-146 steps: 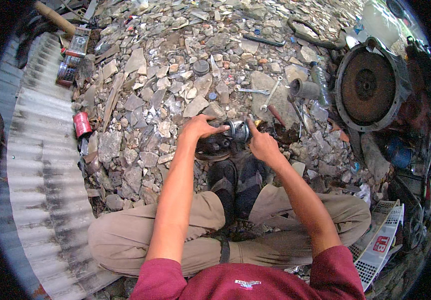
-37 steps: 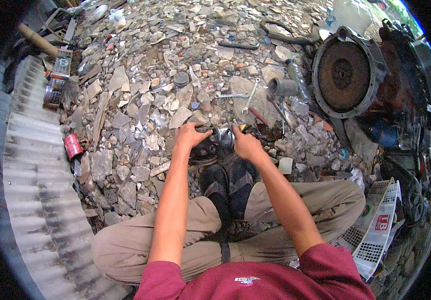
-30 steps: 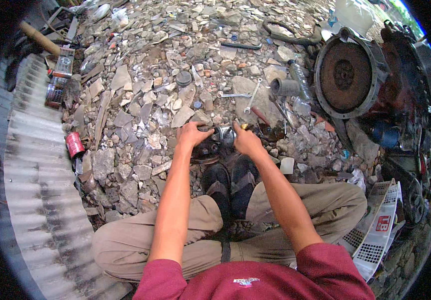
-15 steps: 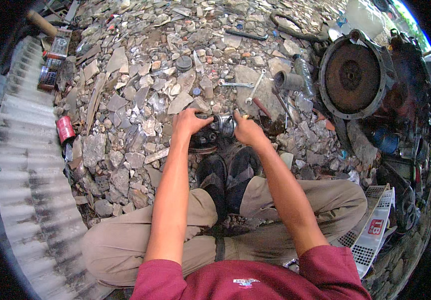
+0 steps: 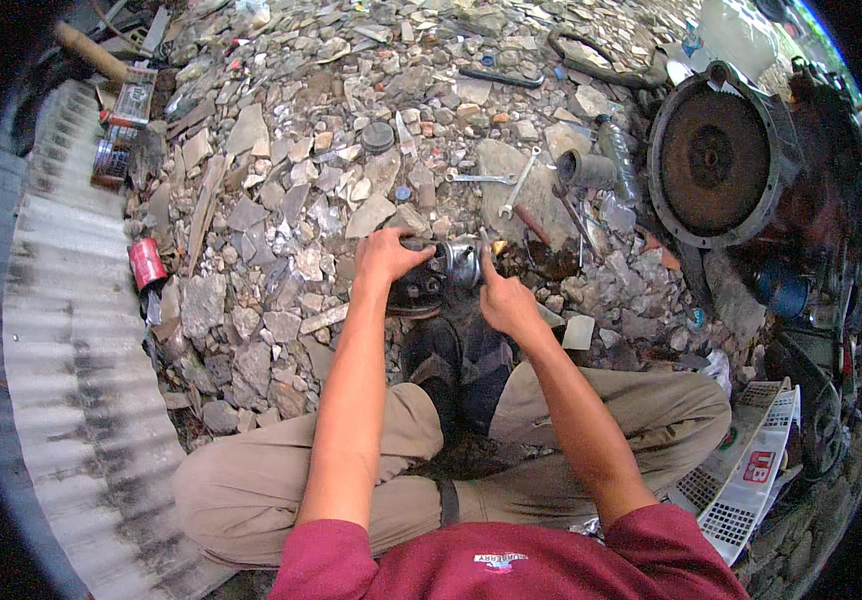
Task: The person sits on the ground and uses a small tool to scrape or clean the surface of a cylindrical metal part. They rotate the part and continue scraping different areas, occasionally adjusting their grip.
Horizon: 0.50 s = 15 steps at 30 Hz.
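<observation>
My left hand (image 5: 384,258) curls at the dark, round metal assembly (image 5: 413,294) just beyond my shoes, its thumb reaching onto the top. A silver cylindrical part (image 5: 463,262) lies at the assembly's right. My right hand (image 5: 506,302) has its index finger extended against that cylinder's right side, the other fingers folded under and partly hidden; whether they hold anything I cannot make out. Just beyond, two wrenches (image 5: 518,190) rest on a flat stone, near a red-handled tool (image 5: 531,222) and a grey hollow cylinder (image 5: 579,168).
Rubble surrounds me. Corrugated sheeting (image 5: 81,350) runs along the left, beside a red can (image 5: 146,262). A rusty round engine housing (image 5: 681,170), a blue object (image 5: 783,292) and a white plastic crate (image 5: 751,470) stand at right. A plastic bottle (image 5: 619,160) lies near the tools.
My right hand has shifted slightly down and right, its index finger now straighter against the silver cylinder. My left hand stays on the dark assembly. The view moves slightly.
</observation>
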{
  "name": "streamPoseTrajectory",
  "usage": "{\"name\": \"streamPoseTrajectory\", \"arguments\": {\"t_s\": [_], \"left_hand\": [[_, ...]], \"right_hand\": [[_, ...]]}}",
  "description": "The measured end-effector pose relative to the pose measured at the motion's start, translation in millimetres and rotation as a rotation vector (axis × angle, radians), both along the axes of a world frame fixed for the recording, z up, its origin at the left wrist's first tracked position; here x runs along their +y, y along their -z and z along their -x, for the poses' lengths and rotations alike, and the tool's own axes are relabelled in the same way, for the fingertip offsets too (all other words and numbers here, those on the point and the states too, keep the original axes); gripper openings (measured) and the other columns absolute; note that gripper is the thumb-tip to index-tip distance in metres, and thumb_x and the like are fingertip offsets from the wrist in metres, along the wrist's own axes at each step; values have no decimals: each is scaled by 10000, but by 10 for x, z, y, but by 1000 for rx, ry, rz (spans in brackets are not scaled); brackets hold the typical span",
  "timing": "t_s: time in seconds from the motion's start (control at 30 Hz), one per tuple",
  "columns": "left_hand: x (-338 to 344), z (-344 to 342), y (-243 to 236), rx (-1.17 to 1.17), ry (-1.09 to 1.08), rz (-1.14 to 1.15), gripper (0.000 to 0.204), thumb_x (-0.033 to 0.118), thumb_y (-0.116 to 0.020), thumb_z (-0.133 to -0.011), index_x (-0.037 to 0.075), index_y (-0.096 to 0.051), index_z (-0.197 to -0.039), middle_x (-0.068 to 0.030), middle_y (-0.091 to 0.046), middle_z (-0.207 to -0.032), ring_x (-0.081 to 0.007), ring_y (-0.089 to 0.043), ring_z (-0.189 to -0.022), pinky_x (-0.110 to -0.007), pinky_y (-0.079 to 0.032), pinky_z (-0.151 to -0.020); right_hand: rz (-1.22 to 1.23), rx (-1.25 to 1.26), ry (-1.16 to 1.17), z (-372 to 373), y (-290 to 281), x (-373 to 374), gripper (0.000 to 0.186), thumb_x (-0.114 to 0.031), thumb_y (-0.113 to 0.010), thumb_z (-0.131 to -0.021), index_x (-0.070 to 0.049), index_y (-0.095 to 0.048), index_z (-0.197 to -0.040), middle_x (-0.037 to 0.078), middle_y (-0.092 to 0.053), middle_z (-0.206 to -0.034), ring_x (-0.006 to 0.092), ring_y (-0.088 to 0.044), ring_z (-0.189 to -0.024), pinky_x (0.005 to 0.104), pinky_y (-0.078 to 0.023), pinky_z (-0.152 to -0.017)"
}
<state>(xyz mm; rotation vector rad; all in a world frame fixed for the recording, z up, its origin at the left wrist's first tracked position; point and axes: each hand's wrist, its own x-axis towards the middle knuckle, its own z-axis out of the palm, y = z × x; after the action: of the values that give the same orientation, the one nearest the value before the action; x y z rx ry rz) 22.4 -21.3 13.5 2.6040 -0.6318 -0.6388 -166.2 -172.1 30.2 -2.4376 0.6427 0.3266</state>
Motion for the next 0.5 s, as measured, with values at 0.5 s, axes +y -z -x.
{"name": "streamPoseTrajectory", "arguments": {"t_s": [0.5], "left_hand": [[10, -61, 57, 122, -15, 0, 679, 643, -778, -682, 178, -735, -1174, -160, -708, -1169, -320, -662, -1117, -408, -496, -989]], "right_hand": [[-391, -17, 146, 451, -148, -649, 512, -131, -505, -887, -93, -566, -1395, 134, -654, -765, 182, -604, -684, 342, -497, -680]]}}
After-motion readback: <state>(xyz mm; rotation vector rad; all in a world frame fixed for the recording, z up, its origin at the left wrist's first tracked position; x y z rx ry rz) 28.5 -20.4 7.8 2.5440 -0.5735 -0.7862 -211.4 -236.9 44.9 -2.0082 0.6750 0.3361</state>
